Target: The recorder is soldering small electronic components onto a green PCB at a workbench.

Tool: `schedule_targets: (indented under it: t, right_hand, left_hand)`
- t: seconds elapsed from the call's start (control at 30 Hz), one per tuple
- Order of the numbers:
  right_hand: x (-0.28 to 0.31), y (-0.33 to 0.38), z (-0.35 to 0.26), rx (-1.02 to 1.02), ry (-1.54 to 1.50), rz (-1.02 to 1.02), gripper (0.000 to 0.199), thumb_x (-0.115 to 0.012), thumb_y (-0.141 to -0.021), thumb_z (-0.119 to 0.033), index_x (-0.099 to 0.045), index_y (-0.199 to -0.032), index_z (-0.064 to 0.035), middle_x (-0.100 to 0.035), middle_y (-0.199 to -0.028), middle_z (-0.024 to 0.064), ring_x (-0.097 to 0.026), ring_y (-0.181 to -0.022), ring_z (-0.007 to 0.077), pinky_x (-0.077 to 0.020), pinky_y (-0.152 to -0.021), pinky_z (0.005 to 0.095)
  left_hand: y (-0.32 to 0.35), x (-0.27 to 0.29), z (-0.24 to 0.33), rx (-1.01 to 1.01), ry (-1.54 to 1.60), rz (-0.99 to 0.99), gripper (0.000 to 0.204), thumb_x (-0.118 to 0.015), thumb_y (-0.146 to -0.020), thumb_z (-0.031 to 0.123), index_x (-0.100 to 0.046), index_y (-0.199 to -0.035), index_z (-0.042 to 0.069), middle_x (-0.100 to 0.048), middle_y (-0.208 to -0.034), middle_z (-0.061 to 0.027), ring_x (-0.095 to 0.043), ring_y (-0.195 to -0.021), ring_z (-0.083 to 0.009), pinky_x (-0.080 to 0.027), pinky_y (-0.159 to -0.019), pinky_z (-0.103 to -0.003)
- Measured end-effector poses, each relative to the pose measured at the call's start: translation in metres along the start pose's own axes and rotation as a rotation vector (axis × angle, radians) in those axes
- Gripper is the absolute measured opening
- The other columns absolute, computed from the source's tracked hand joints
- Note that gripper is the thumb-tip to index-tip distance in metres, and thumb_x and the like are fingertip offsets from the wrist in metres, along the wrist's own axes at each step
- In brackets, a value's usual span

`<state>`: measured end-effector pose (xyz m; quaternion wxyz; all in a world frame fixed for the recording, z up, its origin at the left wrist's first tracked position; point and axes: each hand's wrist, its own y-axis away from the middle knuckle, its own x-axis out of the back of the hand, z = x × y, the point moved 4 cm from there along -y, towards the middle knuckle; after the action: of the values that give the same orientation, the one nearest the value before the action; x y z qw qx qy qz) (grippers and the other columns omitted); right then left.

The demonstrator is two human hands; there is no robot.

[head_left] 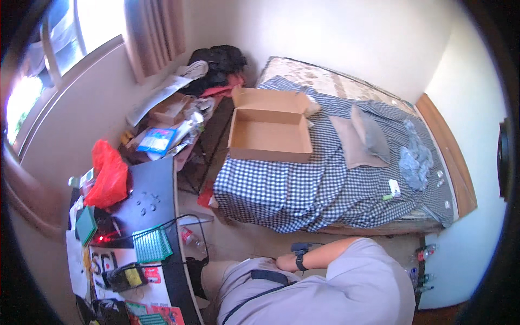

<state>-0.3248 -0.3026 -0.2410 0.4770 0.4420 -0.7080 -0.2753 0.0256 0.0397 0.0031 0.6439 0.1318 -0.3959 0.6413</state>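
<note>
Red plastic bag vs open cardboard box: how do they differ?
The red plastic bag is soft and crumpled, heaped in a lump; the cardboard box is rigid, flat-sided, with its lid flap open and nothing visible inside. The bag sits on the dark desk by the window; the box rests on the checked bedsheet. The bag is bright red, the box plain brown. Neither is touched by a hand.
</note>
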Motion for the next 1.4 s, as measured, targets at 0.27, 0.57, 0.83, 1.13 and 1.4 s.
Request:
schedule_targets:
  t: [0.27, 0.57, 0.83, 1.13, 1.4]
  right_hand:
    - [-0.009, 0.029, 0.017, 0.075, -0.144, 0.072, 0.038, -0.045, -0.089, -0.029, -0.066, -0.096, 0.0023, -0.065, -0.094, 0.0246, -0.065, -0.085, 0.0373, -0.0491, -0.075, 0.0472]
    - [0.020, 0.077, 0.012, 0.420, 0.152, 0.210, 0.020, -0.056, -0.075, -0.016, -0.064, -0.083, 0.0005, -0.064, -0.079, 0.0250, -0.064, -0.074, 0.0398, -0.0502, -0.064, 0.0475]
    - [0.050, 0.078, -0.045, 0.733, 0.628, 0.144, 0.014, -0.058, -0.070, -0.016, -0.065, -0.071, -0.0031, -0.063, -0.075, 0.0201, -0.063, -0.072, 0.0385, -0.0499, -0.061, 0.0469]
    - [0.126, 0.132, -0.207, 1.236, 0.376, -0.173, 0.027, -0.056, -0.082, -0.020, -0.066, -0.101, -0.0030, -0.066, -0.086, 0.0170, -0.064, -0.082, 0.0331, -0.0512, -0.072, 0.0406]
    - [0.107, 0.255, -0.363, 1.484, -0.431, -1.196, 0.057, -0.045, -0.094, -0.033, -0.034, -0.137, 0.0020, -0.039, -0.138, 0.0212, -0.042, -0.124, 0.0309, -0.0386, -0.098, 0.0425]
  left_hand:
    - [-0.015, 0.001, -0.004, -0.095, -0.005, -0.036, 0.026, -0.068, -0.080, 0.015, -0.063, -0.083, -0.010, -0.064, -0.075, -0.0185, -0.059, -0.069, -0.0269, -0.048, -0.068, -0.037]
    - [-0.007, -0.003, -0.005, -0.072, 0.003, -0.006, 0.025, -0.066, -0.081, 0.015, -0.063, -0.084, -0.009, -0.064, -0.077, -0.0180, -0.059, -0.068, -0.0286, -0.048, -0.069, -0.038]
    - [-0.022, -0.036, 0.004, 0.057, 0.188, 0.023, 0.011, -0.062, -0.082, 0.006, -0.059, -0.082, -0.004, -0.060, -0.077, -0.0095, -0.056, -0.070, -0.0180, -0.046, -0.068, -0.030]
    - [-0.025, -0.042, -0.008, 0.244, 0.478, 0.026, 0.003, -0.060, -0.082, -0.003, -0.058, -0.082, -0.001, -0.058, -0.076, -0.0020, -0.054, -0.070, -0.0084, -0.044, -0.065, -0.023]
    - [-0.017, -0.043, -0.002, 0.352, 0.505, 0.028, 0.003, -0.061, -0.083, -0.002, -0.059, -0.085, 0.001, -0.058, -0.074, 0.0009, -0.052, -0.065, -0.0046, -0.042, -0.060, -0.020]
